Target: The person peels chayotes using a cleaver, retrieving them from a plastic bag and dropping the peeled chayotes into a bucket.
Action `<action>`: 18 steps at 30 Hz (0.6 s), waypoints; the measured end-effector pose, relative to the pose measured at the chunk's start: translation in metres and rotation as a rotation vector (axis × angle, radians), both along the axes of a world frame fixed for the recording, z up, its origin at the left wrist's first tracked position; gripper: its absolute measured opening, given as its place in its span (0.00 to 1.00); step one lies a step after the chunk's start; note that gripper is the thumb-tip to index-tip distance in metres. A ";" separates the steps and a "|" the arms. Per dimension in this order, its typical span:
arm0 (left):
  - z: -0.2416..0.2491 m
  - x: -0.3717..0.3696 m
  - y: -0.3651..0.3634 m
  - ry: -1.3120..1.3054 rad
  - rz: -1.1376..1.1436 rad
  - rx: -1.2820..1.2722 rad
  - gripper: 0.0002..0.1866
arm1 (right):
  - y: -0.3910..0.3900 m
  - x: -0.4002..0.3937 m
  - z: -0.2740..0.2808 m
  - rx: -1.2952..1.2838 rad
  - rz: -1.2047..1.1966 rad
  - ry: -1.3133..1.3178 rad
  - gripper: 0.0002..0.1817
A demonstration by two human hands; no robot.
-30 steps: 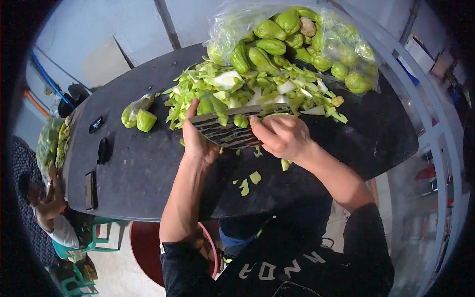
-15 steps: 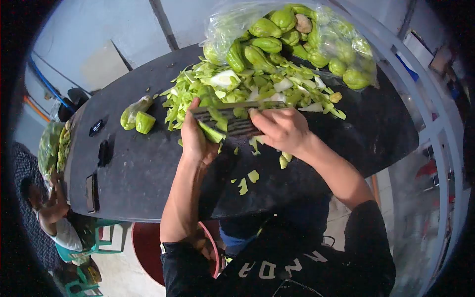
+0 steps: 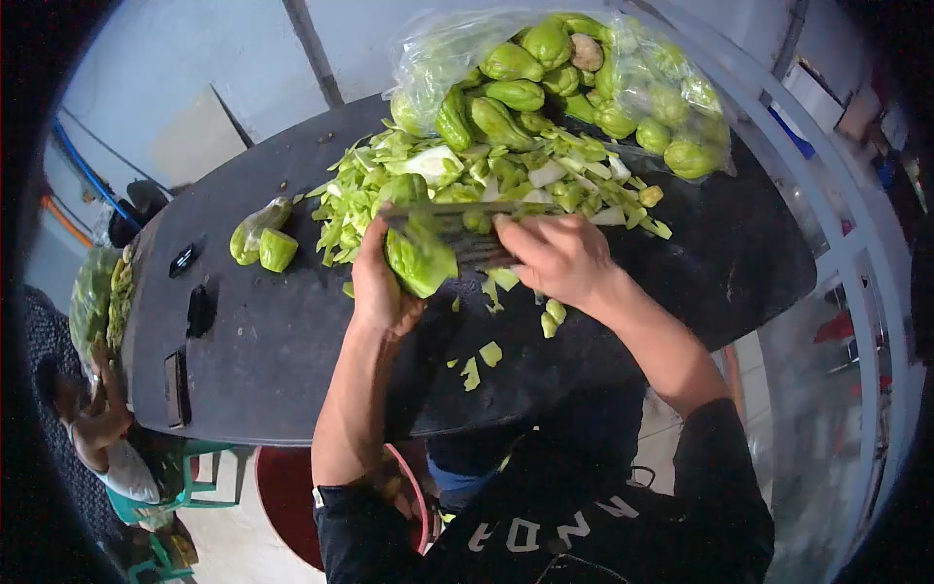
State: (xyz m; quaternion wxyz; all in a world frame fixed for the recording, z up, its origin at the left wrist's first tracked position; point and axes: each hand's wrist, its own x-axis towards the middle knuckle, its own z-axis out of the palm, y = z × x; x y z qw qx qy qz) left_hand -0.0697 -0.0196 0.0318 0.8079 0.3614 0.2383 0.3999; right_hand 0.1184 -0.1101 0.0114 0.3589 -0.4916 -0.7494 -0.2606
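Observation:
My left hand [image 3: 377, 282] is closed around a green chayote [image 3: 420, 261], its fingers beneath and the thumb along the side. In my right hand [image 3: 556, 255] is a broad-bladed knife [image 3: 484, 251], its blade blurred by motion and pointing left across the chayote's top. The handle is hidden in my fist. Just beyond both hands lies a wide heap of cut chayote pieces and peelings [image 3: 355, 209]. A few small scraps [image 3: 490, 353] rest on the dark table [image 3: 282, 341] nearer my body.
Whole chayotes [image 3: 511, 60] fill an open clear plastic bag [image 3: 428, 58] at the back. A chayote [image 3: 255, 234] and a cut piece [image 3: 278, 250] lie to the left, near small black objects [image 3: 200, 311]. A red tub [image 3: 282, 506] stands below; another person [image 3: 102, 433] sits far left.
The chayote in my left hand has turned, now showing more of its rounded green side. My right hand and the knife have shifted only slightly. The whole view has moved a little.

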 end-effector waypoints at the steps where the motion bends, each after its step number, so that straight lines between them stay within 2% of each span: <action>1: 0.005 0.001 -0.004 -0.031 0.083 -0.044 0.26 | 0.002 -0.002 0.000 -0.001 0.007 0.001 0.09; 3: 0.007 -0.001 -0.003 -0.014 0.082 -0.044 0.26 | 0.004 -0.006 -0.001 0.021 -0.017 -0.029 0.09; 6: -0.008 -0.007 0.011 0.051 -0.141 0.095 0.27 | 0.023 0.010 -0.015 -0.091 -0.166 0.047 0.08; 8: -0.010 -0.005 0.011 0.011 -0.151 0.075 0.27 | 0.023 0.018 -0.015 -0.115 -0.236 0.034 0.08; 10: -0.008 -0.005 0.011 -0.018 -0.142 0.044 0.27 | 0.015 0.012 -0.011 -0.099 -0.166 0.095 0.10; 13: -0.005 -0.005 0.012 -0.149 -0.036 -0.134 0.24 | 0.011 0.002 -0.009 -0.093 -0.117 0.132 0.11; 15: -0.008 -0.007 0.016 -0.205 -0.015 -0.150 0.25 | 0.009 0.000 -0.008 -0.097 -0.092 0.084 0.11; 18: -0.015 -0.011 0.020 -0.237 -0.035 -0.180 0.27 | 0.008 -0.011 -0.009 0.124 0.027 -0.119 0.12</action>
